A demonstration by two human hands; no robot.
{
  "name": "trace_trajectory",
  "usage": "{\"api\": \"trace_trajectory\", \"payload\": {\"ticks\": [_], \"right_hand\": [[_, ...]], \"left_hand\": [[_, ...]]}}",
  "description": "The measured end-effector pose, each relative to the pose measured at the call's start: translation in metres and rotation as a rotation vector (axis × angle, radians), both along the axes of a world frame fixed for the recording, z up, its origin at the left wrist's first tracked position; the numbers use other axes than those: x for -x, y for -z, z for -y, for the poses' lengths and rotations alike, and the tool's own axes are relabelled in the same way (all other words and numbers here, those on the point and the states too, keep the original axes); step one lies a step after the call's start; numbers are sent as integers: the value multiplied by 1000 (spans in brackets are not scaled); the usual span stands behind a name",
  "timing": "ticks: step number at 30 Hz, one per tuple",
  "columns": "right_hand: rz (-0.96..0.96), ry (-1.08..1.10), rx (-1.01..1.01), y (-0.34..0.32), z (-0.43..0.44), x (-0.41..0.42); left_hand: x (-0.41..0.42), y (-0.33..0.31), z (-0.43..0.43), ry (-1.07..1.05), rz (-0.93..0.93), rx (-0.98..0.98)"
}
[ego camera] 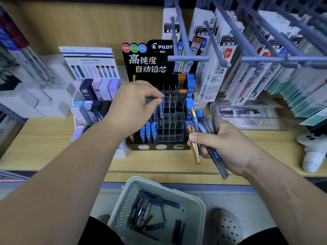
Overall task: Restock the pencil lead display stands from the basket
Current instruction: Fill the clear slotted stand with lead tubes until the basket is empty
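Left hand (136, 101) pinches a blue-capped lead case (160, 108) over the Pilot display stand (159, 103); right hand (224, 145) grips a bundle of lead cases (205, 131) above the basket (194, 206).

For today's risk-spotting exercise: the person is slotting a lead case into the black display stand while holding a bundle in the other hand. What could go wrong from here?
1. The right hand grips a loose, fanned bundle of lead cases; one might slip out.
2. The left hand lowers a blue-capped case among narrow compartments of the display stand; it could land in the wrong grade slot.
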State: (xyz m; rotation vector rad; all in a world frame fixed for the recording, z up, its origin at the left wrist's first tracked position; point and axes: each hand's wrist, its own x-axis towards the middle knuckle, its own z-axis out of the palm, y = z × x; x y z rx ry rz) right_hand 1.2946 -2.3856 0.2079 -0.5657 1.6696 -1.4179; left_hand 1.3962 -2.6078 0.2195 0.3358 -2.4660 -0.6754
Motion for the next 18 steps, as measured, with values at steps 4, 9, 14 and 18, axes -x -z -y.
{"api": "trace_trajectory", "payload": {"ticks": [4, 9, 14, 18], "right_hand": [[8, 15, -2, -4, 0, 0], [1, 21, -4, -6, -2, 1], [-2, 15, -1, -5, -2, 0], [-6, 16, -2, -4, -2, 1]], "left_hand": [[1, -2, 2, 11, 8, 14], [2, 3, 3, 19, 50, 29], [8, 14, -1, 42, 81, 57], [10, 16, -3, 11, 105, 111]]}}
